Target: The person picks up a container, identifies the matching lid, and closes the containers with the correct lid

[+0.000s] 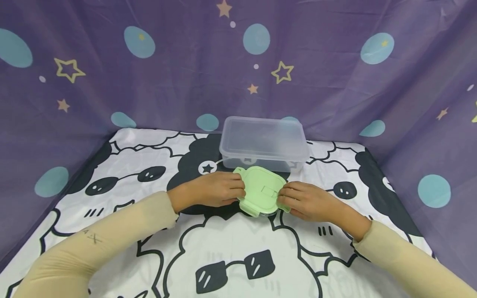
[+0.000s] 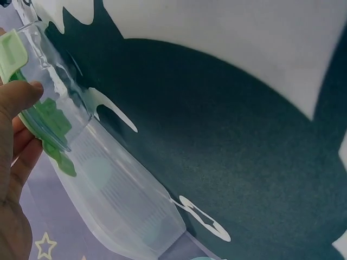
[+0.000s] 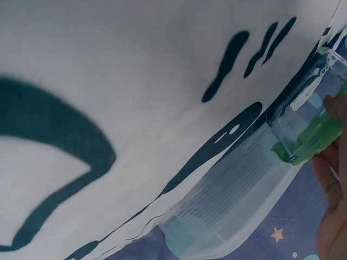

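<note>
A glass food container (image 3: 295, 111) with a light green snap lid (image 1: 262, 184) stands on the cloth in the middle. My left hand (image 1: 223, 189) grips its left side. In the left wrist view the thumb lies at the lid's edge by the glass, fingers on the other side, and a green latch flap (image 2: 13, 55) sticks out. My right hand (image 1: 307, 200) holds the right side, its fingers over the latch there. The right wrist view shows that thumb against the glass wall. Both hands partly cover the side latches.
Right behind the food container stands a larger clear plastic box (image 1: 264, 138) with a frosted lid. A white cloth (image 1: 231, 236) with black cartoon prints covers the table. Purple curtains (image 1: 193, 62) with stars and blue dots hang at the back and both sides.
</note>
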Demonstrator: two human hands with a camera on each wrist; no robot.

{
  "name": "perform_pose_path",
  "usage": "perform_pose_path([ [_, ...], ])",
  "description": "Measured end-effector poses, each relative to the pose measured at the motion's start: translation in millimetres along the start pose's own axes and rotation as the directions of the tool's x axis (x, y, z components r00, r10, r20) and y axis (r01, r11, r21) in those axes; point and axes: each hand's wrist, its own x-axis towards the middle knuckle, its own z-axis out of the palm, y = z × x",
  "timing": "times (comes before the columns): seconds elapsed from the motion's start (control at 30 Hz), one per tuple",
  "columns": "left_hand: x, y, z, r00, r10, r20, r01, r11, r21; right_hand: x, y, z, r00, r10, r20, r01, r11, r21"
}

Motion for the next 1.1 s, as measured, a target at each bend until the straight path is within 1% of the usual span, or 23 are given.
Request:
perform_pose_path([
  [0.1,1.8,1.5,-0.8,1.0,0.006,-0.002,-0.006,1.0,0.005,0.8,0,1,1.0,0.012,0.0,-0.012,1.0,0.001],
  [0.17,3.7,3.6,-0.6,1.0,0.012,-0.008,-0.012,1.0,0.008,0.2,2,1,1.0,0.006,-0.007,-0.006,1.0,-0.007],
  [0.3,9.1,9.1,-1.0,1.0,0.028,-0.003,-0.028,0.999,0.036,-2.0,7,2,1.0,0.009,-0.02,-0.009,1.0,-0.019],
  [0.43,17.3,17.1,-0.5,0.999,0.042,0.014,-0.043,0.996,0.08,-6.1,12,1,0.999,0.035,0.0,-0.035,0.999,-0.026],
  [0.6,22.6,24.0,-1.4,0.999,0.029,0.031,-0.033,0.994,0.106,-10.9,17,3,0.999,0.041,0.016,-0.04,0.998,-0.04],
  [0.67,21.8,24.4,-2.2,0.999,0.02,0.036,-0.024,0.994,0.103,-10.8,17,3,0.999,0.041,0.019,-0.04,0.998,-0.044],
  [0.77,19.1,23.3,-4.2,0.998,0.011,0.059,-0.015,0.997,0.073,-9.2,16,1,0.999,0.04,0.023,-0.039,0.998,-0.044],
  [0.9,12.9,18.8,-8.1,0.996,-0.006,0.086,0.006,1.0,0.001,-6.4,14,-6,0.998,0.047,0.05,-0.046,0.999,-0.029],
  [1.03,5.8,11.8,-13.2,0.998,-0.027,0.064,0.03,0.998,-0.048,-5.5,13,-15,0.994,0.065,0.091,-0.068,0.997,0.023],
  [1.1,2.7,7.6,-15.0,0.997,-0.044,0.058,0.047,0.998,-0.051,-4.9,13,-19,0.99,0.08,0.12,-0.086,0.995,0.048],
])
